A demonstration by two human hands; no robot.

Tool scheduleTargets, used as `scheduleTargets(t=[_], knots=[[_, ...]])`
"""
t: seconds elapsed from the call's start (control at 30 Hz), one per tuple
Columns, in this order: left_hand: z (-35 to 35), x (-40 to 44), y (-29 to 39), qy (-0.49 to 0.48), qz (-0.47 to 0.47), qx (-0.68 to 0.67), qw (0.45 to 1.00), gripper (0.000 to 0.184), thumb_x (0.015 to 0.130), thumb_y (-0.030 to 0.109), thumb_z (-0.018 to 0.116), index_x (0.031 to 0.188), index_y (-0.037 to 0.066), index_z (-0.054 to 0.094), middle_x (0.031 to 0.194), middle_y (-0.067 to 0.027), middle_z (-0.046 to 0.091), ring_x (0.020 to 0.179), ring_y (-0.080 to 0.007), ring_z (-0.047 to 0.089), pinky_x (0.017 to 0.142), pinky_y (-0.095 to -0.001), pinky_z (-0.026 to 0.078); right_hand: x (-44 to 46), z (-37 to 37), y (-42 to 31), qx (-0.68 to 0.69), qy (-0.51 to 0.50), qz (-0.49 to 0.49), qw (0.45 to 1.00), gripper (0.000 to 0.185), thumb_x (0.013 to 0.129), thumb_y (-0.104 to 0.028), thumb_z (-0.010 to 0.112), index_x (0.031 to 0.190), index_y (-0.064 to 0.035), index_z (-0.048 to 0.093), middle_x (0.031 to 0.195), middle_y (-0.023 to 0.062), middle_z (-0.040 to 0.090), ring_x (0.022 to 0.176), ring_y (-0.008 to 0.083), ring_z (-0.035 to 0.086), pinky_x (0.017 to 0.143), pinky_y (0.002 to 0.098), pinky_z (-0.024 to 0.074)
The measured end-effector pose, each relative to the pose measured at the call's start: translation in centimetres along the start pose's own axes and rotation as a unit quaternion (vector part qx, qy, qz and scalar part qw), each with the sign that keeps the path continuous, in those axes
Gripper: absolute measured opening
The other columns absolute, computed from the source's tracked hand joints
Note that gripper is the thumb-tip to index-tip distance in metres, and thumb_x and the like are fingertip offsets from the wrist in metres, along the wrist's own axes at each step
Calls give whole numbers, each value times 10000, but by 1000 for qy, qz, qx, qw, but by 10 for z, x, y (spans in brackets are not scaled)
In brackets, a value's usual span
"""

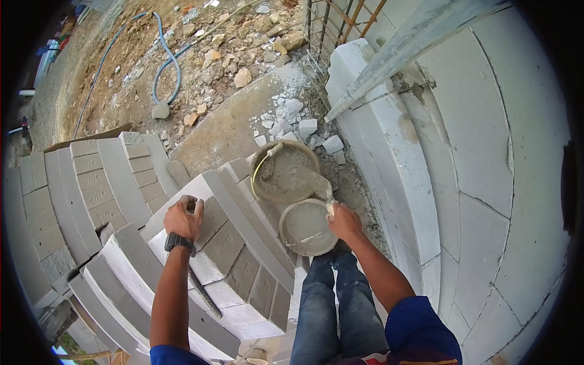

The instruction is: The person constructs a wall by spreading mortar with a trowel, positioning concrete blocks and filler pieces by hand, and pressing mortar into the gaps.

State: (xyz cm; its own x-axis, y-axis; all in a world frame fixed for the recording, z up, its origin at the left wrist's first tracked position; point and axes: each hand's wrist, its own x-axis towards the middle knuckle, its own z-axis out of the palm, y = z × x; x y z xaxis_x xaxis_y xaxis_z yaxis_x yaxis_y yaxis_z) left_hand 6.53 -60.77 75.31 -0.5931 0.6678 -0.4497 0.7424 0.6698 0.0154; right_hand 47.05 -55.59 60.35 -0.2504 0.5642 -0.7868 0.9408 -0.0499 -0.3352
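Observation:
My right hand is closed round the handle of a trowel, whose mortar-coated blade dips into a bucket of wet grey mortar. This bucket has a yellowish wire handle with a pale grip. Just below it, close to my legs, stands a second bucket, also filled with grey mortar. My left hand, a dark watch at its wrist, rests on top of a stack of pale concrete blocks. Its fingers are curled in, with nothing visible in them.
A dark, thin bar lies on the blocks under my left forearm. More stacked blocks stand at left. A block wall rises on the right, with a slanting metal pole. Broken pieces, rubble and a blue hose lie beyond.

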Motion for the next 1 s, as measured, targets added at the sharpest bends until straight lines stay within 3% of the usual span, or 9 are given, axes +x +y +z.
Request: scheduleTargets(t=[0.23,0.33,0.43,0.53,0.63,0.73,0.9,1.0], knots=[[-6,1,0,-12,-15,-12,1000,316,891,374,657,1013,99,749,968,-131,755,907,-320,722,825,-411,556,25,1,-72,-13,18,-33,999,444,937,-308,648,1289,-48,575,1251,181,603,1138,376,627,960,474,506],[-5,3,-1,-9,-7,-13,1000,305,892,368,657,1009,101,749,953,-129,755,890,-320,722,814,-413,555,27,25,-63,46,84,-57,994,450,931,-322,664,1277,-45,585,1233,167,621,1139,358,622,951,464,503],[-4,2,-5,-1,0,-10,1000,287,903,356,652,1002,105,749,921,-120,758,863,-314,726,793,-408,554,25,30,-48,135,108,-12,985,427,921,-325,686,1220,-27,618,1209,158,652,1131,344,633,940,449,505],[-2,4,-6,-2,3,-10,1000,286,901,351,653,1004,102,748,927,-121,758,866,-314,725,796,-406,553,26,42,-23,162,202,29,965,295,934,-253,673,1121,-26,665,1048,175,714,979,340,692,875,425,530],[-6,4,-3,-13,0,-7,1000,289,899,349,655,1007,97,747,932,-121,758,871,-316,725,804,-406,555,31,56,16,296,187,63,934,264,921,-234,675,1078,-21,674,1036,161,733,987,334,706,867,415,533],[-3,5,-4,-1,13,-5,1000,296,896,352,661,1012,93,746,939,-120,759,877,-316,725,812,-404,556,40,63,46,250,195,132,939,228,919,-201,664,1064,-26,679,992,163,747,946,331,719,839,410,539],[-7,4,-1,-4,7,0,1000,318,888,365,676,1033,91,747,951,-122,763,887,-303,732,820,-397,560,81,77,94,151,157,166,962,311,920,-300,675,1102,-47,680,1081,190,725,1026,364,693,893,455,530],[4,-1,-5,14,17,-6,1000,312,863,350,706,1017,81,743,916,-116,760,849,-303,729,797,-397,559,116,77,110,136,115,135,975,323,920,-303,668,1124,-52,677,1102,196,717,1082,371,676,921,457,522]])
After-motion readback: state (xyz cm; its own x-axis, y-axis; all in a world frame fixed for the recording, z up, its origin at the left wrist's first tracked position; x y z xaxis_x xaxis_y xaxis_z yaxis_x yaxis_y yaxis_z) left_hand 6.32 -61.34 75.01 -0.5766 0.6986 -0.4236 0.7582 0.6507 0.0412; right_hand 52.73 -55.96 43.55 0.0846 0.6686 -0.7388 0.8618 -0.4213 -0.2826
